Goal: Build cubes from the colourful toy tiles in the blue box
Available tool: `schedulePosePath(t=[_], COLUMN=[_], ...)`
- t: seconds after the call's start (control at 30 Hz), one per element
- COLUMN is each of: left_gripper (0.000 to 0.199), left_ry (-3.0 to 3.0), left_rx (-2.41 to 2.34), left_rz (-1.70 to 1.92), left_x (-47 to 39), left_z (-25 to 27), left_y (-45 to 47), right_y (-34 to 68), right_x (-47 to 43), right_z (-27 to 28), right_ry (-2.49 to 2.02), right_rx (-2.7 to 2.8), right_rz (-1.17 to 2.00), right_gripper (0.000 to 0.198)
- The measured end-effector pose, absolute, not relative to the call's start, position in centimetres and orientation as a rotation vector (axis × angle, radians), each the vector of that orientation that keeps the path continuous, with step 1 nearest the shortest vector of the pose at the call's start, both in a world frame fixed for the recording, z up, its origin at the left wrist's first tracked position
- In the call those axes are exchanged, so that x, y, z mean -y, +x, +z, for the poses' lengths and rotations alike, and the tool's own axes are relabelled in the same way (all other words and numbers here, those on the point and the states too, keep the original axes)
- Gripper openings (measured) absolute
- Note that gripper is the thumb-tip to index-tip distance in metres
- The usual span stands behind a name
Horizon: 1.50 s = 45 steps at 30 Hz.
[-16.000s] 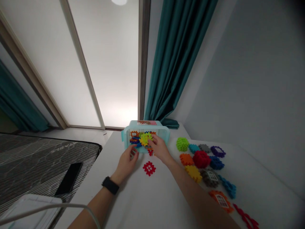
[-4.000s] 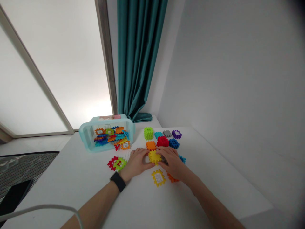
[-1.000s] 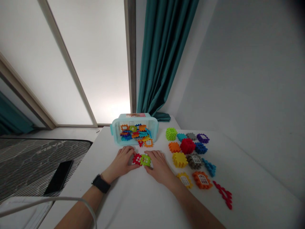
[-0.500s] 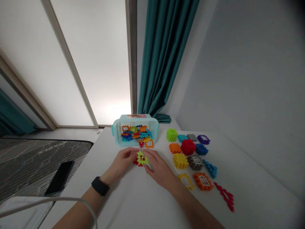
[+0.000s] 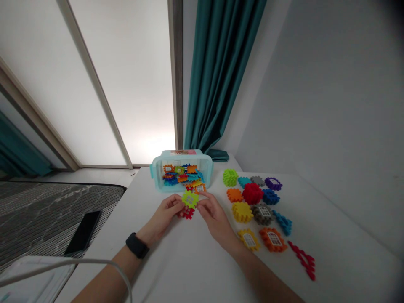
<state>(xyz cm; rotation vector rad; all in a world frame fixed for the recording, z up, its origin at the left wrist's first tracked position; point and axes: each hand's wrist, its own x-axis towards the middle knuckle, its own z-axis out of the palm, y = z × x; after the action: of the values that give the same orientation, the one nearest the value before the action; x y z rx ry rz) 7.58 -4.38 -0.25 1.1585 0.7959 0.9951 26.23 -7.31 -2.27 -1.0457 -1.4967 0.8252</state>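
Observation:
My left hand, with a black watch on the wrist, pinches the left side of two notched plastic building tiles. The lime green tile is on top, with a window-like grid in its middle. A red tile shows below it, partly covered by the green one and my fingers. On the other side, my right hand has its thumb and fingers closed at the green tile's right edge. Just beyond the tiles, an orange window tile lies at the mouth of the tub.
A pale blue tub lies on its side, with several mixed tiles spilling out. Sorted stacks stand at the right, among them a red stack and a yellow stack. A white cable crosses at lower left, near a black phone.
The green tile has lifted and shifted away from me relative to the red one, so more red shows below it. My right hand's fingers have drawn in to the green tile's edge.

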Motion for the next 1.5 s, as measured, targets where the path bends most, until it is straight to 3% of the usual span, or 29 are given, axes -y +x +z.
schedulePosePath(t=[0.2, 0.33, 0.47, 0.6, 0.77, 1.03, 1.5], left_gripper=[0.028, 0.058, 0.048, 0.040, 0.041, 0.042, 0.041], left_ry=[1.610, 2.148, 2.430, 2.478, 2.456, 2.370, 2.287], left_rx=[-0.889, -1.037, -1.023, -1.037, -1.065, -1.017, -0.968], left_rz=[0.955, 1.090, 1.088, 1.123, 1.196, 1.214, 1.227], left_x=[4.6, 4.9, 4.9, 4.7, 4.4, 4.5, 4.7], left_z=[-1.7, -2.0, -1.5, -1.2, -1.3, -1.2, -0.8], left_y=[7.9, 7.6, 7.1, 6.8, 6.4, 6.1, 6.1], right_y=[26.3, 26.7, 26.6, 26.6, 26.9, 27.3, 27.4], right_x=[7.0, 7.3, 7.5, 7.6, 7.6, 7.4, 7.6], right_z=[-2.3, -1.9, -2.1, -2.2, -1.8, -1.8, -1.4], right_ry=[-1.124, -1.193, -1.198, -1.150, -1.075, -1.027, -0.984], right_rx=[1.422, 1.537, 1.610, 1.730, 1.952, 1.998, 1.961], right_rz=[0.853, 0.697, 0.629, 0.542, 0.359, 0.329, 0.319], right_gripper=[0.028, 0.028, 0.030, 0.031, 0.053, 0.065, 0.043])
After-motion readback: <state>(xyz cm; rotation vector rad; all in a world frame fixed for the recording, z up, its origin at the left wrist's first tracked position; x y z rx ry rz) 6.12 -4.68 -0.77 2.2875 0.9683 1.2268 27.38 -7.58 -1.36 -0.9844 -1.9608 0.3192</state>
